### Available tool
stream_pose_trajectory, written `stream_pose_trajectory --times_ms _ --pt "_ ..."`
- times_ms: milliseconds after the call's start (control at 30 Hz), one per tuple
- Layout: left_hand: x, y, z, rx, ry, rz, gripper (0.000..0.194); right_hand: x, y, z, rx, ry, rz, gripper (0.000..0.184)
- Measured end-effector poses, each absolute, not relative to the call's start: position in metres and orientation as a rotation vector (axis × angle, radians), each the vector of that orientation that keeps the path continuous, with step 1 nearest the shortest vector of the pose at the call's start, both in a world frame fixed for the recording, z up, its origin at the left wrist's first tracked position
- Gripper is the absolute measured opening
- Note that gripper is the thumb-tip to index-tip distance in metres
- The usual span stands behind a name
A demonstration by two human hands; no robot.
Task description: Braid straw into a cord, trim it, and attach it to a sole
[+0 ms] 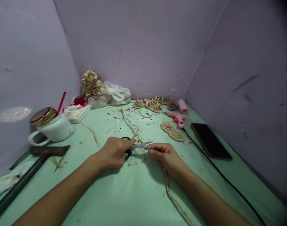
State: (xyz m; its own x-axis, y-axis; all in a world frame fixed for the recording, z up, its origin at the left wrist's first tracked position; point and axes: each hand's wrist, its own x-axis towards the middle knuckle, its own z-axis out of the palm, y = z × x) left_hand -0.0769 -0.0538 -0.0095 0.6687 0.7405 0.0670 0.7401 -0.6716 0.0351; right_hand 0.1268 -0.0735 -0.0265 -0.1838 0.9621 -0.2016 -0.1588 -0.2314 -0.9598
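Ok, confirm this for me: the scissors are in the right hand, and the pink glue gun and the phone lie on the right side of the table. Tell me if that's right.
Not quite: the head view shows the scissors in the left hand. The pink glue gun and the phone do lie on the right side of the table.

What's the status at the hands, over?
Left hand gripping black-handled scissors, blades parted. Right hand pinching braided straw cord by the blades. Coiled straw piece and pink glue gun beyond right hand.
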Motion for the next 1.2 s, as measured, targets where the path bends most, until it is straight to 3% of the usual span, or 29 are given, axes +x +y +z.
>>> stream_pose_trajectory --times_ms 167,300,500,600,800,933,1200 --pt "-0.078 -0.053 -0.007 2.757 1.269 0.221 0.046 0.126 -0.074 -0.028 -1.153 -1.083 1.550 0.014" --pt "-0.081 -0.047 -0.011 2.580 1.412 0.511 0.040 0.127 -0.074 -0.028 -1.168 -0.971 1.629 0.014" --pt "-0.081 -0.044 -0.018 2.467 1.629 0.692 0.036 0.136 -0.068 -0.024 -0.973 -0.432 2.289 0.024" --pt "-0.079 -0.045 -0.018 2.474 1.631 0.689 0.036 0.140 -0.066 -0.025 -0.855 -0.267 2.452 0.026" --pt "-0.078 -0.047 -0.018 2.497 1.656 0.680 0.036 0.138 -0.070 -0.028 -0.774 -0.273 2.409 0.016" --pt "-0.077 -0.049 -0.017 2.535 1.565 0.644 0.037 0.134 -0.072 -0.024 -0.983 -0.454 2.124 0.007" --pt "-0.078 -0.051 -0.014 2.740 1.399 0.467 0.048 0.131 -0.073 -0.023 -1.134 -0.682 1.835 0.022"
